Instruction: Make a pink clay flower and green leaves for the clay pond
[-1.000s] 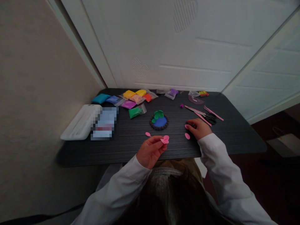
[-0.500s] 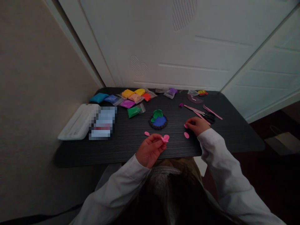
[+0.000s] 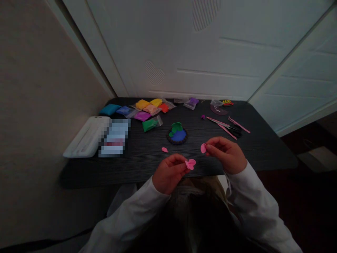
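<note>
My left hand (image 3: 168,174) pinches a small pink clay flower (image 3: 192,164) between thumb and fingers, its petals pointing right. In my right hand (image 3: 228,154), the fingertips are closed on an oval pink petal (image 3: 203,148), held just above and to the right of the flower, apart from it. Another pink petal (image 3: 164,149) lies on the table beyond my left hand. Farther back sits a blue clay pond (image 3: 180,135) with a dark brown lumpy rim and green leaf pieces (image 3: 177,127) on its back left. Whatever is under my right hand is hidden.
Colourful clay packets (image 3: 151,109) line the table's back left, with a green one (image 3: 150,124) nearer. A white case (image 3: 88,137) lies at the left. Scissors (image 3: 233,129) and pink tweezers (image 3: 239,124) lie at right, near a purple clay bit (image 3: 203,117).
My right hand has lifted from the table with a pink petal and moved nearer my left hand. My left hand has shifted slightly right and nearer me with the flower.
</note>
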### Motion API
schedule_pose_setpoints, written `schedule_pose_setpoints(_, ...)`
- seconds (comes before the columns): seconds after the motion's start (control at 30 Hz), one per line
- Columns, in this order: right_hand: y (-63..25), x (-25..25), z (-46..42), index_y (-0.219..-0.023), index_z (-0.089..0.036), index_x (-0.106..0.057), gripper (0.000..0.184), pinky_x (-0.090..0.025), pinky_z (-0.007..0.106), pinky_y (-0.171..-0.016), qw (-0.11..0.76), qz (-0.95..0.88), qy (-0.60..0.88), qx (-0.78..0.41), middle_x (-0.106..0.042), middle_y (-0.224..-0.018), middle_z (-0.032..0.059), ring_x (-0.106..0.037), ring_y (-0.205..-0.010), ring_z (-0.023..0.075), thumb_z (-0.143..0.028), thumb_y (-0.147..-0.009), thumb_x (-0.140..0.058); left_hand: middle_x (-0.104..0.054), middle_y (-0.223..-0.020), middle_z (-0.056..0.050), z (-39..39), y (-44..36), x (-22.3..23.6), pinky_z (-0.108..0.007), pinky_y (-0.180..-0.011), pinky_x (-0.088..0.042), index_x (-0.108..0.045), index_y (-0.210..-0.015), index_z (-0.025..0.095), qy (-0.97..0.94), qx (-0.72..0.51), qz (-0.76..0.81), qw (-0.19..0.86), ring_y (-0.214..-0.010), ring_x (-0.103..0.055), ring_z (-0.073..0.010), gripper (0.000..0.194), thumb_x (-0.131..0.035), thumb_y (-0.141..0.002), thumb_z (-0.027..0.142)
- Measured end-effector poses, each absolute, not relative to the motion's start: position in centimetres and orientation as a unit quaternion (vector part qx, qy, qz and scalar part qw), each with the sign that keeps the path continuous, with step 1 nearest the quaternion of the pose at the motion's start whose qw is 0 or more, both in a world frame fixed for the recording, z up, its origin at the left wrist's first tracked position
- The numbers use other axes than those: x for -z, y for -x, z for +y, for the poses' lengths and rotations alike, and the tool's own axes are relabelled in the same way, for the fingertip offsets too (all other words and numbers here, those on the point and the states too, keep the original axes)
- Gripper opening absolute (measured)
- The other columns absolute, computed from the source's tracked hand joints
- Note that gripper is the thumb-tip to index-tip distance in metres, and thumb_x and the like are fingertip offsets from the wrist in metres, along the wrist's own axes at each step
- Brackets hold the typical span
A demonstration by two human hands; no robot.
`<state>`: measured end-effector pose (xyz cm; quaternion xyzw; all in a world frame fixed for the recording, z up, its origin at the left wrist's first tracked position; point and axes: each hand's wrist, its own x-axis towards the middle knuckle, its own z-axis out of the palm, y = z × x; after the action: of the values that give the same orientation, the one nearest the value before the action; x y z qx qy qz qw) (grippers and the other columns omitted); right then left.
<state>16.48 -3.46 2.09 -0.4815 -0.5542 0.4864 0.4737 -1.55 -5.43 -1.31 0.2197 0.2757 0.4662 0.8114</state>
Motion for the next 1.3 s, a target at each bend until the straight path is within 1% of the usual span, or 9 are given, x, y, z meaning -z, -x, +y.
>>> schedule_pose_setpoints(0.1, -14.9, -3.3, -5.7, -0.078, -0.018, -0.058, 0.010, -0.046, 0.024, -0.059, 0.478, -0.552, 0.450, -0.514, -0.062, -0.069, 0.0000, -0.058, -0.062, 0.0103, -0.022, -0.068, -0.060, -0.061, -0.065, -0.001, -6.1, 1.5, 0.4, -0.021, -0.061, -0.044, -0.059, -0.068, 0.013, -0.235, -0.452, 0.258, 0.821, -0.062, -0.056, -0.0088, 0.012, -0.065, -0.059, 0.009)
schedule_pose_setpoints(0.2, -14.2, -4.2, -7.1, -0.087, -0.022, -0.057, 0.018, -0.047, 0.024, -0.064, 0.481, -0.566, 0.449, -0.498, -0.063, -0.075, -0.0003, -0.060, -0.068, 0.0108, -0.018, -0.070, -0.059, -0.060, -0.064, 0.000, -6.7, 1.6, -0.4, -0.020, -0.058, -0.043, -0.058, -0.067, 0.014, -0.238, -0.444, 0.240, 0.830, -0.059, -0.055, -0.0084, 0.012, -0.065, -0.059, 0.010)
schedule_pose_setpoints(0.3, -14.0, -4.8, -7.8, -0.091, -0.023, -0.057, 0.021, -0.047, 0.024, -0.067, 0.469, -0.589, 0.454, -0.475, -0.063, -0.079, -0.0004, -0.060, -0.071, 0.0109, -0.015, -0.072, -0.057, -0.060, -0.063, 0.000, -7.0, 1.5, -0.7, -0.020, -0.057, -0.042, -0.059, -0.065, 0.013, -0.244, -0.441, 0.216, 0.836, -0.058, -0.054, -0.0082, 0.009, -0.065, -0.059, 0.011)
schedule_pose_setpoints(0.5, -13.7, -5.4, -8.5, -0.086, -0.022, -0.058, 0.017, -0.046, 0.023, -0.067, 0.454, -0.636, 0.450, -0.432, -0.060, -0.080, -0.0009, -0.058, -0.074, 0.0103, -0.013, -0.072, -0.056, -0.062, -0.063, -0.002, -7.4, 1.4, -0.7, -0.022, -0.058, -0.042, -0.060, -0.066, 0.013, -0.244, -0.429, 0.194, 0.848, -0.059, -0.055, -0.0096, 0.007, -0.063, -0.061, 0.011)
schedule_pose_setpoints(0.7, -13.6, -5.8, -8.9, -0.085, -0.023, -0.058, 0.017, -0.043, 0.023, -0.067, 0.444, -0.667, 0.434, -0.411, -0.060, -0.079, -0.0019, -0.055, -0.074, 0.0096, -0.012, -0.072, -0.057, -0.063, -0.067, -0.002, -7.5, 1.5, -0.6, -0.020, -0.058, -0.042, -0.058, -0.068, 0.014, -0.236, -0.424, 0.184, 0.855, -0.061, -0.056, -0.0095, 0.008, -0.062, -0.062, 0.010)
schedule_pose_setpoints(0.83, -13.6, -5.5, -8.9, -0.084, -0.023, -0.058, 0.016, -0.043, 0.023, -0.065, 0.444, -0.666, 0.436, -0.412, -0.059, -0.078, -0.0020, -0.054, -0.072, 0.0096, -0.012, -0.072, -0.057, -0.062, -0.070, -0.001, -7.4, 1.6, -0.5, -0.022, -0.061, -0.042, -0.057, -0.073, 0.016, -0.221, -0.421, 0.195, 0.858, -0.063, -0.056, -0.0100, 0.014, -0.062, -0.061, 0.010)
schedule_pose_setpoints(0.97, -13.5, -5.4, -8.9, -0.084, -0.023, -0.058, 0.017, -0.043, 0.023, -0.065, 0.444, -0.666, 0.432, -0.416, -0.059, -0.079, -0.0019, -0.054, -0.073, 0.0097, -0.012, -0.072, -0.056, -0.060, -0.070, 0.001, -7.4, 1.6, -0.3, -0.022, -0.060, -0.041, -0.057, -0.077, 0.018, -0.208, -0.420, 0.207, 0.859, -0.061, -0.055, -0.0090, 0.020, -0.064, -0.059, 0.010)
schedule_pose_setpoints(1.17, -13.5, -5.3, -8.9, -0.086, -0.023, -0.058, 0.018, -0.043, 0.022, -0.066, 0.442, -0.660, 0.430, -0.429, -0.059, -0.079, -0.0020, -0.055, -0.073, 0.0093, -0.011, -0.072, -0.056, -0.061, -0.070, 0.000, -7.5, 1.6, -0.3, -0.022, -0.061, -0.042, -0.060, -0.074, 0.016, -0.213, -0.422, 0.198, 0.859, -0.063, -0.056, -0.0093, 0.014, -0.062, -0.061, 0.011)
schedule_pose_setpoints(1.3, -13.4, -5.3, -8.9, -0.086, -0.023, -0.058, 0.017, -0.043, 0.021, -0.064, 0.439, -0.648, 0.436, -0.445, -0.059, -0.079, -0.0018, -0.055, -0.072, 0.0089, -0.012, -0.072, -0.056, -0.063, -0.070, -0.002, -7.5, 1.6, -0.4, -0.023, -0.063, -0.043, -0.061, -0.072, 0.014, -0.204, -0.418, 0.202, 0.862, -0.064, -0.057, -0.0112, 0.011, -0.063, -0.061, 0.013)
